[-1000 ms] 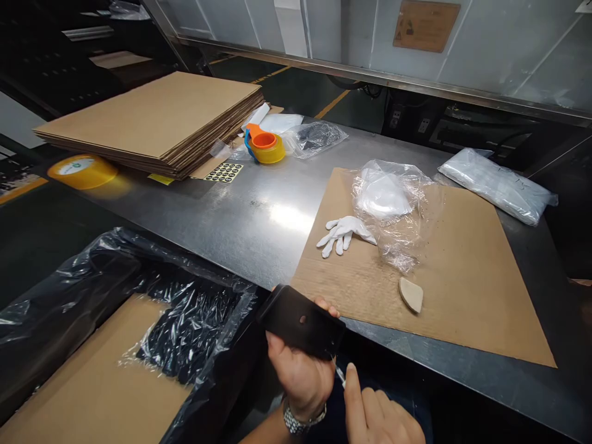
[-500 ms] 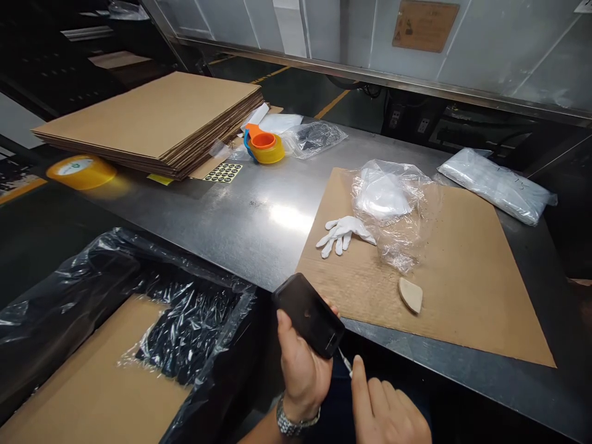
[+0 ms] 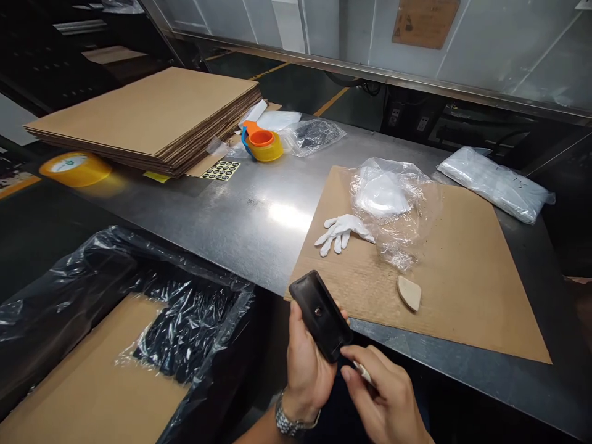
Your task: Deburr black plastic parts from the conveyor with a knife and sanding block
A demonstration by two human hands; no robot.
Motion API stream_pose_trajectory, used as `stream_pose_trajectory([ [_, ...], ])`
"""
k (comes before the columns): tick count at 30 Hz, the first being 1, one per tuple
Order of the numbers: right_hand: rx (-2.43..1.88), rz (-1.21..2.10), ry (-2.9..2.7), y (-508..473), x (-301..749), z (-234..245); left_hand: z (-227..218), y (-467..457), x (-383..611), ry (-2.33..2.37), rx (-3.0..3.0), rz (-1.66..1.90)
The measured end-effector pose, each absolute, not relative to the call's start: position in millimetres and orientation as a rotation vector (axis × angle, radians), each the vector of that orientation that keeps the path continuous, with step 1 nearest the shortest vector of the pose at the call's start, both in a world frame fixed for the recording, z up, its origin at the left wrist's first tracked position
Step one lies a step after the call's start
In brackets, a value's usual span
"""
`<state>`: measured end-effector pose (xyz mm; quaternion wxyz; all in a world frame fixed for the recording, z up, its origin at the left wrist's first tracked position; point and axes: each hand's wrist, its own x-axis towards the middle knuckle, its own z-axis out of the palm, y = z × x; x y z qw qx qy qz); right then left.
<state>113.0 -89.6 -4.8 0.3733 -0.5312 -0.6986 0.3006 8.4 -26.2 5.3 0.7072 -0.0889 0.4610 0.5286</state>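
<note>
My left hand [image 3: 306,364] grips a flat black piece with a small hole [image 3: 320,314], held upright just in front of the metal table's near edge. My right hand [image 3: 386,398] is closed in a pinch on a small pale thin tool [image 3: 362,370], its fingertips touching the black piece's lower end. A wristwatch [image 3: 291,421] sits on my left wrist. Behind the hands a brown cardboard sheet [image 3: 467,290] lies on the table with a white glove [image 3: 341,231], a crumpled clear plastic bag [image 3: 393,209] and a tan wedge-shaped piece [image 3: 409,292] on it.
A stack of cardboard sheets [image 3: 152,117] lies at the far left, with yellow tape rolls [image 3: 74,168] [image 3: 264,147] and a sticker sheet [image 3: 221,169] nearby. A filled clear bag [image 3: 494,183] lies at the right. A box lined with black plastic [image 3: 106,345] stands at lower left.
My left hand turned the black piece from lying crosswise to standing more upright. My right hand rose and closed its fingers on the thin tool at the piece's lower end.
</note>
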Motion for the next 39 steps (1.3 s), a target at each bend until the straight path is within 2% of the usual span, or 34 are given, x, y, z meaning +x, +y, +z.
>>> stream_pose_trajectory([
  [2,-1.254,0.676,-1.800,-84.1,109.4,-8.9,7.6,-25.7,11.1,1.040,-0.224,1.145],
  [6,-1.177,0.135,-1.918,-79.9,99.9,-17.0,9.4,-23.1,15.4,1.068,-0.261,1.119],
  [8,-1.180,-0.032,-1.951,-81.8,96.9,-21.1,7.8,-22.3,14.8,1.073,-0.253,1.140],
  [10,-1.204,0.014,-1.935,-85.2,96.6,-25.6,5.5,-21.7,12.6,1.061,-0.242,1.158],
  [15,-1.322,0.441,-1.792,-92.0,107.8,-32.1,1.7,-20.2,8.0,1.036,-0.203,1.167],
  [21,-1.676,0.772,-1.763,-92.9,132.9,-15.5,0.1,-22.0,4.4,0.949,-0.169,1.100],
  [24,-1.725,0.671,-1.894,-96.3,142.1,-6.6,-1.0,-23.1,1.9,0.928,-0.132,1.098],
  [32,-1.639,0.000,-2.214,-101.8,141.6,-1.2,1.9,-25.4,1.3,0.923,-0.067,1.084],
  [39,-1.667,-0.124,-2.292,-103.8,140.5,-2.6,6.7,-26.2,2.3,0.930,-0.050,1.078],
])
